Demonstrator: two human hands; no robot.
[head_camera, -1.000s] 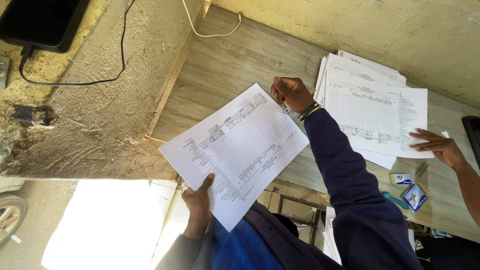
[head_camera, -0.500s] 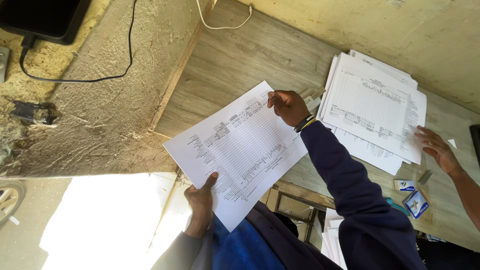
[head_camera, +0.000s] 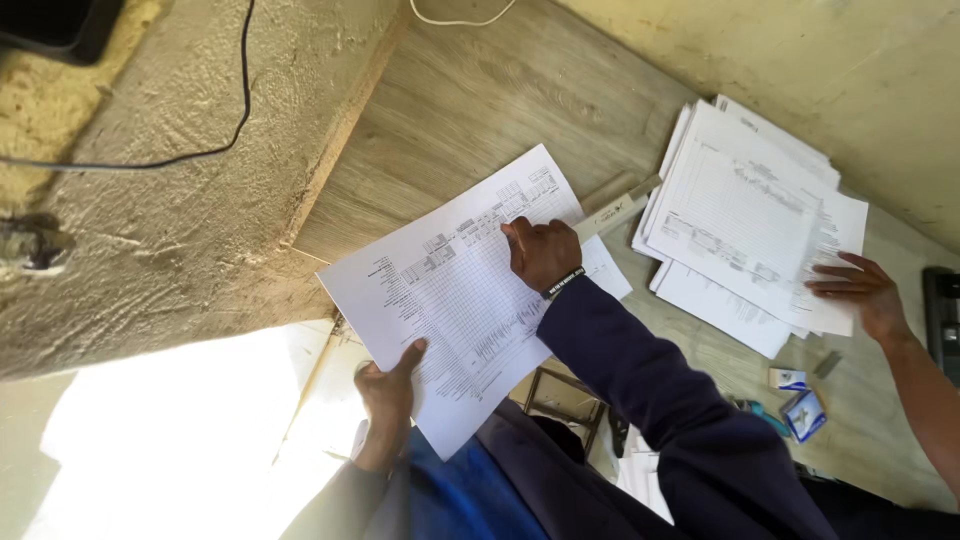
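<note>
A white printed sheet (head_camera: 450, 300) with a gridded table lies partly on the wooden tabletop (head_camera: 470, 110) and juts over its near edge. My left hand (head_camera: 388, 385) pinches the sheet's near edge, thumb on top. My right hand (head_camera: 540, 250), in a dark blue sleeve with a wristband, presses down on the sheet's upper part with curled fingers. A pale ruler (head_camera: 615, 210) lies just beyond that hand.
A stack of similar printed sheets (head_camera: 745, 215) lies to the right, with another person's hand (head_camera: 862, 292) resting on it. Small boxes (head_camera: 803, 414) and a teal object (head_camera: 760, 412) sit near the front edge. A black cable (head_camera: 240, 100) runs over the rough concrete ledge at left.
My right hand slid from the sheet's far corner down onto its upper middle, uncovering the ruler. The sheet shifted slightly left. The other person's hand stayed on the stack.
</note>
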